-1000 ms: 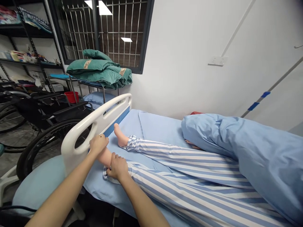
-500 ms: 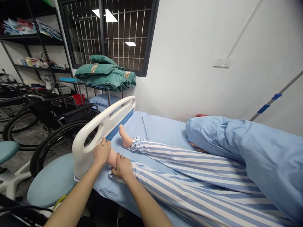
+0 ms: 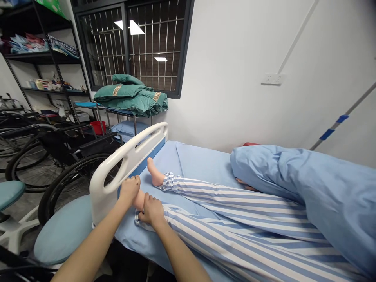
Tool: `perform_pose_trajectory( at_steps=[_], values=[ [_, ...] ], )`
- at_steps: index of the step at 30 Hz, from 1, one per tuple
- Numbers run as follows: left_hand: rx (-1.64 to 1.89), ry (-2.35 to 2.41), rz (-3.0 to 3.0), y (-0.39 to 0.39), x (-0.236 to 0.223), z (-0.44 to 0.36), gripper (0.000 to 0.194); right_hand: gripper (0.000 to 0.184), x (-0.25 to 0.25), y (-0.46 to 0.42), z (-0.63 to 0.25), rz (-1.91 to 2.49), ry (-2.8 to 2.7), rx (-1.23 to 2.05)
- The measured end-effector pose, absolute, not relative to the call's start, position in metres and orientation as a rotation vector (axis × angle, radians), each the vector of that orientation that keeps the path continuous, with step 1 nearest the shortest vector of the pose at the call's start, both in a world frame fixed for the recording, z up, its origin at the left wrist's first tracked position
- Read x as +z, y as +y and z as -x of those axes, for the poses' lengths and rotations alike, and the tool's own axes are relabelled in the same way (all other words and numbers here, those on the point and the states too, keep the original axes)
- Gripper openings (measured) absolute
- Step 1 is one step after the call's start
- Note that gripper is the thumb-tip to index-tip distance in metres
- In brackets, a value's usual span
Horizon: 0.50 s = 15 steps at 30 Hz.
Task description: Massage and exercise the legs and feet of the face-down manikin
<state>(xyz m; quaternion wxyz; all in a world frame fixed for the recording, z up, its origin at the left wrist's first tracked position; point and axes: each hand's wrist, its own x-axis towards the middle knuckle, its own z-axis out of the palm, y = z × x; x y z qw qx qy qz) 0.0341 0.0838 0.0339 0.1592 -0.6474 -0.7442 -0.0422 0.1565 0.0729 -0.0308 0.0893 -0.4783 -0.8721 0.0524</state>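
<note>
Two legs in blue-and-white striped trousers (image 3: 235, 235) lie along the bed, with smooth, pale bare feet. My left hand (image 3: 130, 190) is wrapped over the toe end of the nearer foot (image 3: 139, 201), its fingers closed and partly hidden. On the same leg, my right hand (image 3: 152, 209) grips the ankle just above the trouser cuff, with the thumb on the near side. The farther foot (image 3: 155, 174) points upward on the sheet, untouched. A light-blue quilt (image 3: 293, 168) covers the upper part of the legs at the right.
A white footboard (image 3: 101, 176) stands close beyond my left hand. Left of the bed are a round teal stool (image 3: 63, 231) and a black wheelchair (image 3: 79, 152). Folded green quilts (image 3: 132, 98) rest on a metal rack under the window. The wall borders the bed's far side.
My left hand has shifted slightly right, away from the footboard, bringing the toe end of the foot with it. My right hand stays at the ankle. The view has tilted up a little.
</note>
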Motion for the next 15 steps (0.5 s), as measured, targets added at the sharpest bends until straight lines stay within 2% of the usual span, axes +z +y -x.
perform_pose_trajectory(
  at_steps=[15],
  values=[
    [0.041, -2.063, 2.213, 0.119, 0.046, -0.019, 0.024, 0.054, -0.036, 0.076, -0.157, 1.403, -2.555, 0.172]
  ],
)
